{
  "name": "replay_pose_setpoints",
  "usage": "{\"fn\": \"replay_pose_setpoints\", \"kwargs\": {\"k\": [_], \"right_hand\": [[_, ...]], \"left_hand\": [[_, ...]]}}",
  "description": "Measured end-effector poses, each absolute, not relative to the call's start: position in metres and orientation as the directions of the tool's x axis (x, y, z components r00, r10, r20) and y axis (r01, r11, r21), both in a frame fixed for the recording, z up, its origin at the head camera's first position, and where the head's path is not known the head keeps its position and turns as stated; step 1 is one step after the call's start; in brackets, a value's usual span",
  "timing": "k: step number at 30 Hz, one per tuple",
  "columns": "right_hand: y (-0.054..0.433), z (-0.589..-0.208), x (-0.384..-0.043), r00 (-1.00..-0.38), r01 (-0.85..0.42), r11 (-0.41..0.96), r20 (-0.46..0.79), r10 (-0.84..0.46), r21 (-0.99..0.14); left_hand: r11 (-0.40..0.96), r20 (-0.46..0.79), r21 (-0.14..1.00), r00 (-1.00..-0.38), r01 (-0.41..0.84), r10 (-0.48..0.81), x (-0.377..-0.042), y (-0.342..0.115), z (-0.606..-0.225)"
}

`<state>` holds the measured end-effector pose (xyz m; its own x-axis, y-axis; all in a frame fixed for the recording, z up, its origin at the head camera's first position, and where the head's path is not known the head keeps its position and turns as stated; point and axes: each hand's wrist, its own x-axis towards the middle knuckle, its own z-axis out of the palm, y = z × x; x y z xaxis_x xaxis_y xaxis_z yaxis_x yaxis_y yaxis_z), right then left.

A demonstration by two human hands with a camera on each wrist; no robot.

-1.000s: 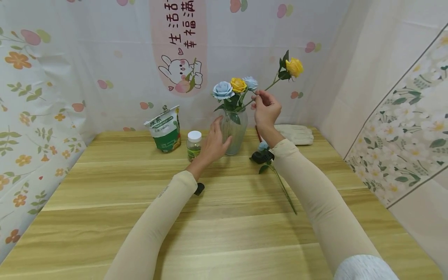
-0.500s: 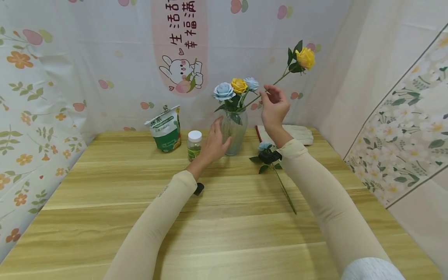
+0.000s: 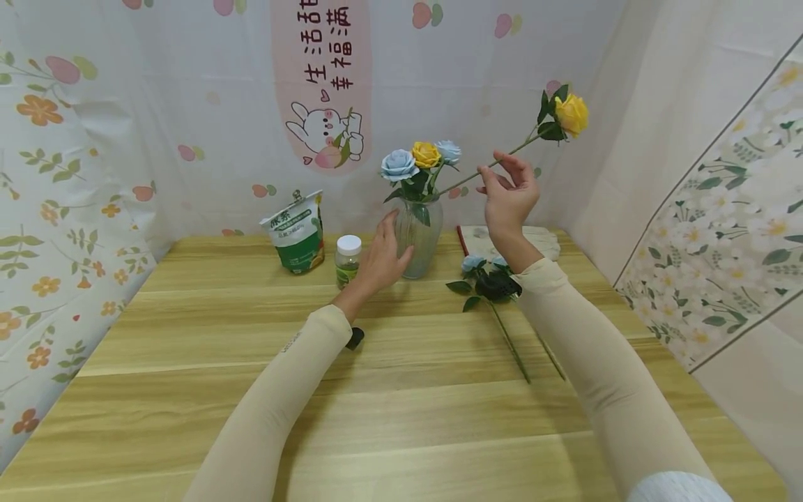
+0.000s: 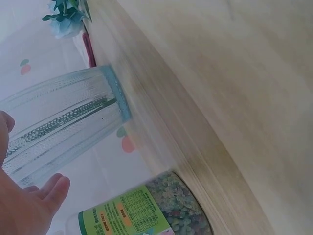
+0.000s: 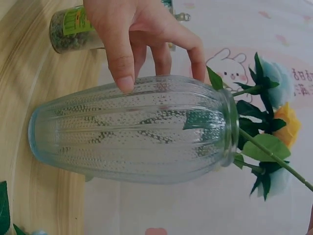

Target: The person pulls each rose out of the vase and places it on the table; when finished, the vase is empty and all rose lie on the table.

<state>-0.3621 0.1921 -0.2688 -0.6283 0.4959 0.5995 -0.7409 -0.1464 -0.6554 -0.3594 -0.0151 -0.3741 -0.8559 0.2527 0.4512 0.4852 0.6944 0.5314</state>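
Observation:
My left hand (image 3: 378, 259) holds the side of a ribbed clear glass vase (image 3: 424, 244), thumb on the near side and fingers farther round it. The vase stands upright with two pale blue roses (image 3: 399, 165) and a yellow rose (image 3: 426, 155) in it. Between thumb and fingertips, my right hand (image 3: 513, 199) pinches the green stem of another yellow rose (image 3: 571, 116). That stem slants up to the right, its lower end at the vase mouth. The right wrist view shows this stem (image 5: 274, 155) crossing the rim.
Two more blue roses (image 3: 473, 263) lie on the wooden table (image 3: 401, 418), partly hidden by the right wrist. Left of the vase stand a white-capped jar (image 3: 348, 259) and a clipped green-and-white pouch (image 3: 300, 233). Pale cloth gloves (image 3: 541, 242) lie behind the right arm.
My right hand has moved right, away from the vase, and the held yellow rose has swung right and tilted lower. More of the roses on the table shows. The left hand has stayed put.

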Motion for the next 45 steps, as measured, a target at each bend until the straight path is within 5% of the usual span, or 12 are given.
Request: {"fn": "replay_pose_setpoints", "kwargs": {"k": [11, 26, 45], "right_hand": [[0.211, -0.266, -0.346, -0.625, -0.761, -0.216, 0.6, 0.499, -0.612], [0.222, -0.287, -0.31, -0.595, -0.785, -0.09, 0.705, 0.386, -0.613], [0.223, -0.344, -0.258, -0.827, -0.555, -0.057, 0.543, 0.143, -0.83]], "left_hand": [[0.691, 0.43, 0.555, -0.871, 0.463, 0.239, -0.357, -0.016, -0.371], [0.669, 0.423, 0.582, -0.875, 0.462, 0.236, -0.356, -0.017, -0.37], [0.671, 0.442, 0.574, -0.868, 0.469, 0.227, -0.358, -0.018, -0.368]]}}
